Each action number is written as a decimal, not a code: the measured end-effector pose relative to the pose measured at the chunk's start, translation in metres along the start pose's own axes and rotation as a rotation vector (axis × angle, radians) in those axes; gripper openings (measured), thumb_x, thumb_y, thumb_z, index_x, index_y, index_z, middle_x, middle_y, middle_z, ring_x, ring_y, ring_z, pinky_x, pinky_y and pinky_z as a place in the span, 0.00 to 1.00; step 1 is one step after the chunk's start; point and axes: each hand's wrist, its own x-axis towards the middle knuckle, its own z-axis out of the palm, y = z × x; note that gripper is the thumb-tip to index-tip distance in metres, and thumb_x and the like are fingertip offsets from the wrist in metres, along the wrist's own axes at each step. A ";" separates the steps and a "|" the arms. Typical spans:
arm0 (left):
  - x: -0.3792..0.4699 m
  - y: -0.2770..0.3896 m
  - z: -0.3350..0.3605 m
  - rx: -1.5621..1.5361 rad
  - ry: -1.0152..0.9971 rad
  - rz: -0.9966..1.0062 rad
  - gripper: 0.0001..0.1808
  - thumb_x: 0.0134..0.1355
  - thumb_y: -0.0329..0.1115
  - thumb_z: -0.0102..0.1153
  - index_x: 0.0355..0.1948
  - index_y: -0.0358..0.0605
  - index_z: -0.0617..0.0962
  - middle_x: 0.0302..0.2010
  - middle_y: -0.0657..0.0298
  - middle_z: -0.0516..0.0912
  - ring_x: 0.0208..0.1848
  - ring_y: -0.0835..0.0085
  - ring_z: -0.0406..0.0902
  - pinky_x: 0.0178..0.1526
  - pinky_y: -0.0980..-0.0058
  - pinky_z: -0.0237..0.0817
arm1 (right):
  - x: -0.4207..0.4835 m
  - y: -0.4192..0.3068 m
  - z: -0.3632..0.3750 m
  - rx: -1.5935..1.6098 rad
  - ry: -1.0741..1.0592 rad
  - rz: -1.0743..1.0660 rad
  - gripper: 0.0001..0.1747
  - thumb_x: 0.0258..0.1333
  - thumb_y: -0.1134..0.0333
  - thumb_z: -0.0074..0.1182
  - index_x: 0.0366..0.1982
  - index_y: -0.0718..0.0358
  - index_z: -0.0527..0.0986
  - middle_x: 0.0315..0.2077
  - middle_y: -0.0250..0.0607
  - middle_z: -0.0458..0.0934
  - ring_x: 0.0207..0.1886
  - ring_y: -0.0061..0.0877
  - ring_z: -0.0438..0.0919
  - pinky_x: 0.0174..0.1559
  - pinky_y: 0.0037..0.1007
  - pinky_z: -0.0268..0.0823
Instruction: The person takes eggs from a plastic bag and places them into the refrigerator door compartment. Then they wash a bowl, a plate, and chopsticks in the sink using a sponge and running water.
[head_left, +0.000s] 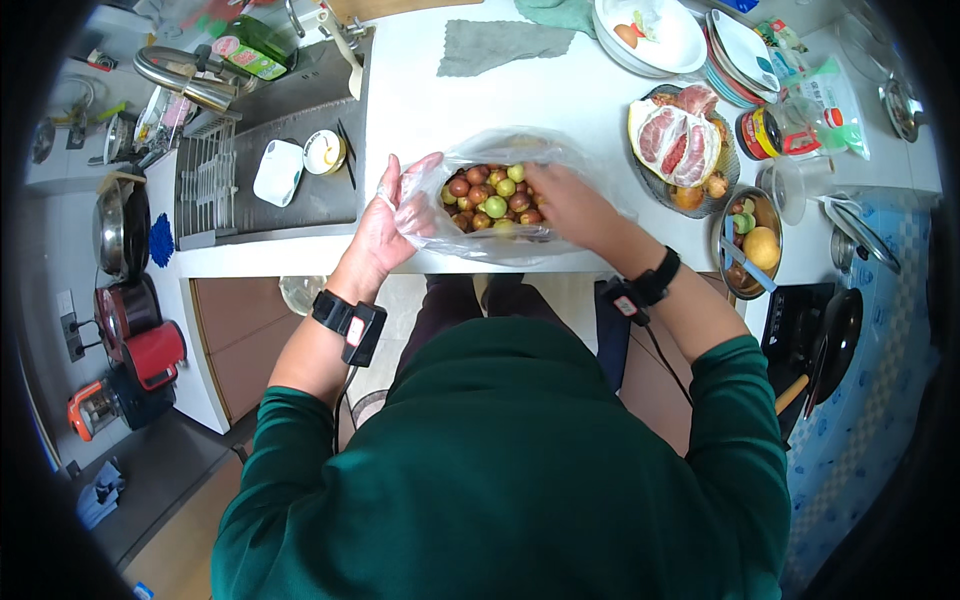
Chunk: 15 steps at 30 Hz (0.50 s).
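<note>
A clear plastic bag (510, 251) lies on the white countertop (409, 82) with its mouth spread wide. Inside are many small round fruits (491, 196), reddish-brown and green, which look like jujubes. My left hand (394, 217) grips the bag's left edge, with the thumb and fingers spread along the film. Over the right part of the fruit, my right hand (559, 199) reaches into the bag with its fingers bent down. Its fingertips are hidden among the fruit, so whether it holds one does not show.
To the left is a steel sink (315, 199) with a white dish (278, 173), a small bowl (325, 152) and chopsticks (346, 154). On the right stand a fruit bowl with cut pomelo (675, 142), a metal bowl (720, 262) with fruit and a peeler, white bowls (679, 45) and stacked plates (742, 52). A grey cloth (495, 49) lies behind.
</note>
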 end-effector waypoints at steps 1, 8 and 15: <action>-0.002 0.000 -0.001 -0.032 0.053 0.011 0.33 0.66 0.61 0.42 0.63 0.50 0.67 0.11 0.75 0.60 0.14 0.84 0.55 0.20 0.82 0.50 | -0.005 0.009 -0.001 -0.012 0.052 0.135 0.29 0.51 0.69 0.57 0.57 0.61 0.66 0.48 0.54 0.71 0.48 0.46 0.73 0.49 0.39 0.68; 0.007 -0.008 0.008 0.148 -0.020 0.001 0.28 0.69 0.51 0.44 0.66 0.55 0.63 0.18 0.73 0.62 0.20 0.84 0.59 0.23 0.82 0.55 | -0.016 0.020 -0.021 -0.253 0.019 0.305 0.30 0.47 0.67 0.58 0.55 0.61 0.67 0.46 0.50 0.71 0.51 0.45 0.70 0.52 0.39 0.64; 0.008 0.006 0.013 0.135 -0.039 0.022 0.26 0.70 0.46 0.44 0.67 0.59 0.62 0.20 0.73 0.63 0.20 0.83 0.59 0.24 0.83 0.55 | 0.021 -0.005 0.019 -0.318 -0.069 -0.135 0.23 0.46 0.64 0.60 0.47 0.53 0.75 0.50 0.44 0.69 0.51 0.40 0.69 0.51 0.40 0.64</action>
